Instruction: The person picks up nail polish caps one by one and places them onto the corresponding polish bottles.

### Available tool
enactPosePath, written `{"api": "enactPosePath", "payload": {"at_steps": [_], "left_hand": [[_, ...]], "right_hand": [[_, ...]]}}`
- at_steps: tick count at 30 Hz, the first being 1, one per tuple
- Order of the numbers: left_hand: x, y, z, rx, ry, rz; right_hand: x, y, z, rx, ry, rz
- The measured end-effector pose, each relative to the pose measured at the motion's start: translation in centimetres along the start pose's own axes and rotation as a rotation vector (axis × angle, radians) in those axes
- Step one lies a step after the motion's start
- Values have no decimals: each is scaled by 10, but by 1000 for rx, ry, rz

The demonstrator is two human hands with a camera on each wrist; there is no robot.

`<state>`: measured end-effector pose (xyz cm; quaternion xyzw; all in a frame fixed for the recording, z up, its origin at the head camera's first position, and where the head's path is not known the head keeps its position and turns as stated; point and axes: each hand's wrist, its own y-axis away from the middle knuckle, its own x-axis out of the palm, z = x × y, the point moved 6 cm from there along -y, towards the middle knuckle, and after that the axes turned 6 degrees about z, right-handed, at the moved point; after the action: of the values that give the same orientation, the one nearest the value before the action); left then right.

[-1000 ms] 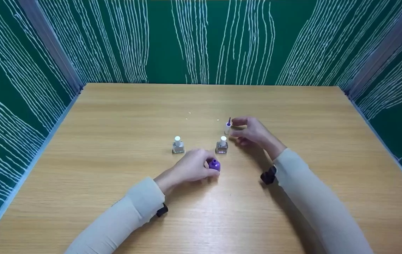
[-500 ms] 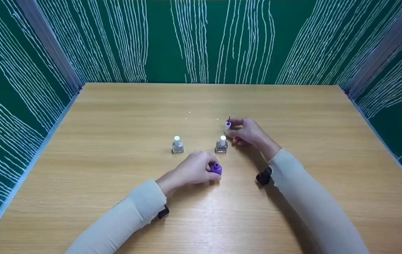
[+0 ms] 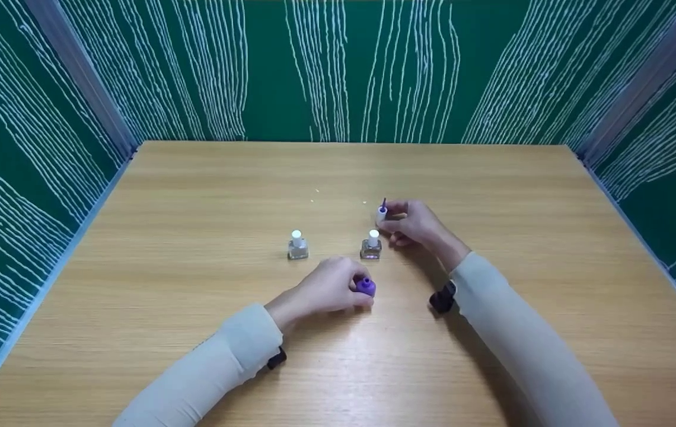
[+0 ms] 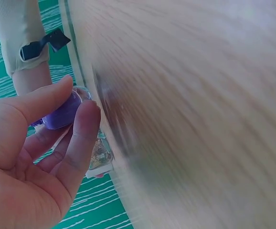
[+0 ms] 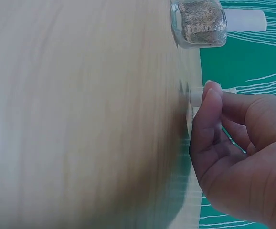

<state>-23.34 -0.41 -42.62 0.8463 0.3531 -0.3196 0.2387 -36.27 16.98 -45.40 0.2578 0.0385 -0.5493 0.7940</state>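
My left hand grips an uncapped purple nail polish bottle between thumb and fingers, its dark open neck facing up. In the left wrist view the purple bottle sits close to the tabletop. Farther back, my right hand pinches a white nail polish cap, its purple-coated brush pointing up. The right wrist view shows the white cap partly hidden behind the fingertips, right at the table surface. A capped glitter nail polish bottle stands between the two hands.
Another capped nail polish bottle, clear-looking, stands to the left on the wooden table. A few tiny pale specks lie farther back. Green walls with white streaks enclose the table's back and sides.
The left hand with the purple bottle has shifted slightly right and toward the person. The right hand's fingers have closed onto the white cap, which stays in place.
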Motion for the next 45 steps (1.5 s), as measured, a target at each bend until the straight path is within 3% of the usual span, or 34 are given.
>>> {"api": "enactPosePath", "payload": {"at_steps": [8,19,29,45], "left_hand": [[0,0,-2,-15,3,16],[0,-1,-6,23,-30,-3],[-1,-3,-7,36,-86,-13],[0,-4,-8,18,-82,-1]], "right_hand": [[2,0,2,-4,20,-1],[6,0,5,-3,58,-7],[8,0,7,-59,54,4],[3,-1,2,-12,75,-9]]}}
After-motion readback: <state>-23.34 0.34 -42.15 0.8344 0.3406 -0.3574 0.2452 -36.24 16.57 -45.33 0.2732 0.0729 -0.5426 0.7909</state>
